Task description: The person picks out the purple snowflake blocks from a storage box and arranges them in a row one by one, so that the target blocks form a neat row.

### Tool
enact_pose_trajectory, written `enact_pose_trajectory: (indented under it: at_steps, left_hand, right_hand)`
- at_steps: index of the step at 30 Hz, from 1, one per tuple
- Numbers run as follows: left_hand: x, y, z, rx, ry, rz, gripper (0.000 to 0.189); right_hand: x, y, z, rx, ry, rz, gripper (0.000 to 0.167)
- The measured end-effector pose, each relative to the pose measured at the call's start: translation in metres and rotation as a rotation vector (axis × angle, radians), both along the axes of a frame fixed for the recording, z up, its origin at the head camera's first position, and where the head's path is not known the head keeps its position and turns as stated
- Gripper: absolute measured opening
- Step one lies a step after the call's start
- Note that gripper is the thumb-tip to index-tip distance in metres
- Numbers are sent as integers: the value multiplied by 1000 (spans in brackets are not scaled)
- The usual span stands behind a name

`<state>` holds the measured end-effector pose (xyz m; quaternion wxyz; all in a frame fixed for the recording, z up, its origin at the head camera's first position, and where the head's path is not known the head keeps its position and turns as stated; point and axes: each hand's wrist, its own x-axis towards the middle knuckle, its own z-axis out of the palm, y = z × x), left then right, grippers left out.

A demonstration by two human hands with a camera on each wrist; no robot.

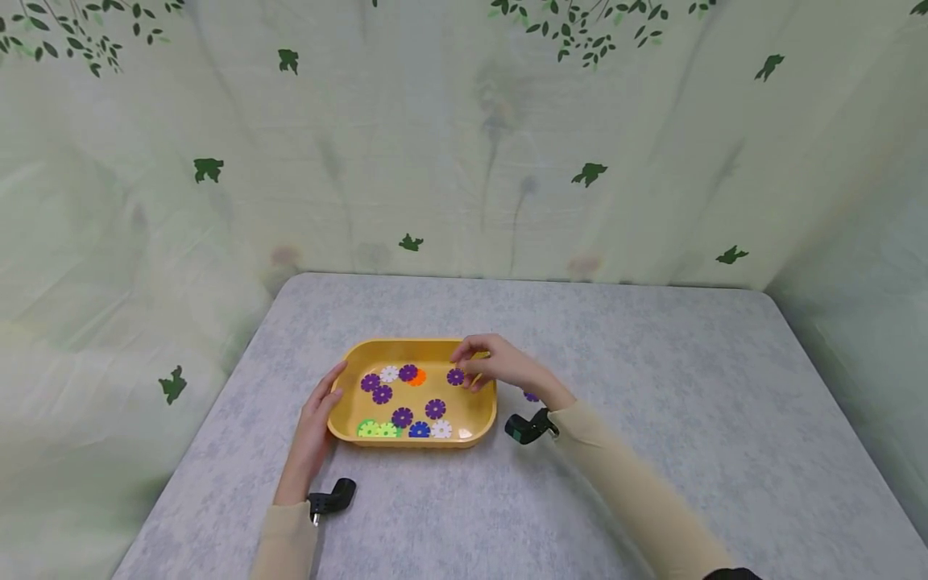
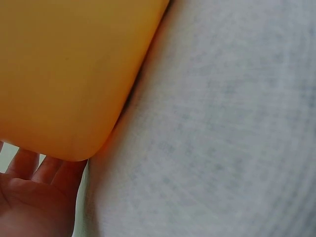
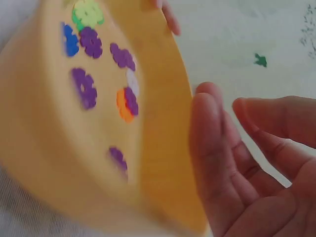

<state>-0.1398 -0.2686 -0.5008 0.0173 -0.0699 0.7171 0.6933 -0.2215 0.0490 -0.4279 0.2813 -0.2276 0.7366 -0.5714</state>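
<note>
A yellow tray holds several flower-shaped plastic discs. Against its left side rests my left hand, thumb near the rim; the left wrist view shows its fingers partly hidden by the tray wall. My right hand hovers over the tray's right end, close above a purple disc. Seen from the right wrist, thumb and index finger are apart, with nothing visible between them. Other purple discs lie scattered inside, along with white, blue and light green discs, plus an orange disc partly covered by a purple one.
Another purple disc lies on the table right of the tray, partly hidden by the right wrist. The grey table extends widely to the right. Behind it hangs a pale curtain printed with leaves.
</note>
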Motion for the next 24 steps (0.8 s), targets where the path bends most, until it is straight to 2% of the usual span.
enact_pose_trajectory:
  at_steps: [6, 10, 18, 24]
  left_hand:
    - [-1, -1, 0, 3, 11, -2, 49]
    - [-1, -1, 0, 12, 16, 0, 49]
    - [-1, -1, -1, -4, 15, 6, 49]
    - [-1, -1, -2, 1, 23, 4, 49]
  right_hand:
    - [0, -30, -6, 50, -10, 153, 27]
    - [-1, -43, -12, 121, -54, 205, 27]
    - [0, -53, -21, 231, -190, 181, 22]
    - [-2, -57, -23, 279, -234, 157, 23]
